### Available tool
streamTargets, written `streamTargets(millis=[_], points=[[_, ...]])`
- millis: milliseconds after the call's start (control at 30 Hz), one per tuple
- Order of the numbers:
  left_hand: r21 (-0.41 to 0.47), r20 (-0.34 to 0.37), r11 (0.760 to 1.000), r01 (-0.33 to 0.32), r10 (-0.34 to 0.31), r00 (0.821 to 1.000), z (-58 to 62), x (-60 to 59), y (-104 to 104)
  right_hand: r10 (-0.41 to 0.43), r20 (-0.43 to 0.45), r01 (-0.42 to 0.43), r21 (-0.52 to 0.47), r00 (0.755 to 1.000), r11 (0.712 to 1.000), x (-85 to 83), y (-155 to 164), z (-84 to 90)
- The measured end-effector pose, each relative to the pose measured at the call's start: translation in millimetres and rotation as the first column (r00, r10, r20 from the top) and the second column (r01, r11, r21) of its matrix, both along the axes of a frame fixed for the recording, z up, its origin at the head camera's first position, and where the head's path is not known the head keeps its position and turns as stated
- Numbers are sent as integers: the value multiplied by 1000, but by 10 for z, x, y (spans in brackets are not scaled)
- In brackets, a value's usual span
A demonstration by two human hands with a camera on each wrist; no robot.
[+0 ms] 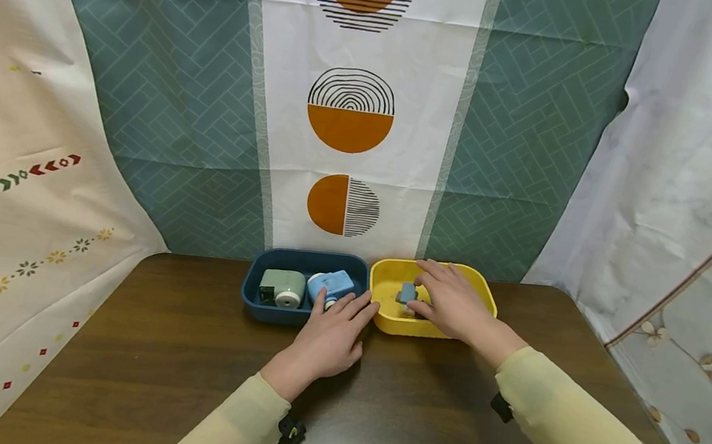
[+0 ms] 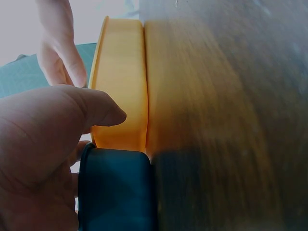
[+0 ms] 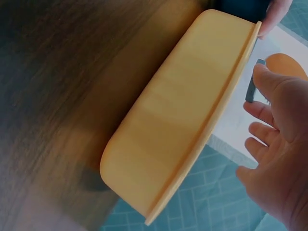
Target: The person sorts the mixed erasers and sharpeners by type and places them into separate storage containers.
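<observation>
Position check: your right hand [image 1: 453,304] sits inside the yellow tray [image 1: 487,292], thumb and fingers curled to pinch a small grey-blue sharpener [image 1: 407,293] near the tray's left half. That piece lies directly under the right hand; its long axis cannot be read from any view, since the fingers cover most of it.

Your left hand [image 1: 331,331] rests with straight, relaxed fingers over the near rim of the dark blue tray [image 1: 254,280], fingertips touching a light blue sharpener [image 1: 332,286]. A green sharpener [image 1: 282,288] sits just beside it, to the left and untouched.

Both trays stand touching, side by side at the far edge of the counter [image 1: 177,348].

Labels: no brand, label or writing is readable on any item.
</observation>
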State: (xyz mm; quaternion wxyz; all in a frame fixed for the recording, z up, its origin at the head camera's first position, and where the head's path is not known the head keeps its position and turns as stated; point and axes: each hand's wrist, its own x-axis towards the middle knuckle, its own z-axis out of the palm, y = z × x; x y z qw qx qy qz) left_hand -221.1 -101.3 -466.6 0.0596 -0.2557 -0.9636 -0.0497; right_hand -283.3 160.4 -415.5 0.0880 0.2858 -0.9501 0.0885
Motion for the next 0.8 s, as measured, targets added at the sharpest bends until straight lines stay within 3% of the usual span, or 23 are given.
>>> streamTargets(millis=[800], points=[[-16,-22,1000,1,-1,1000,-52,49,-35,14,35,-16,50,999,999,-120,-176,-177]])
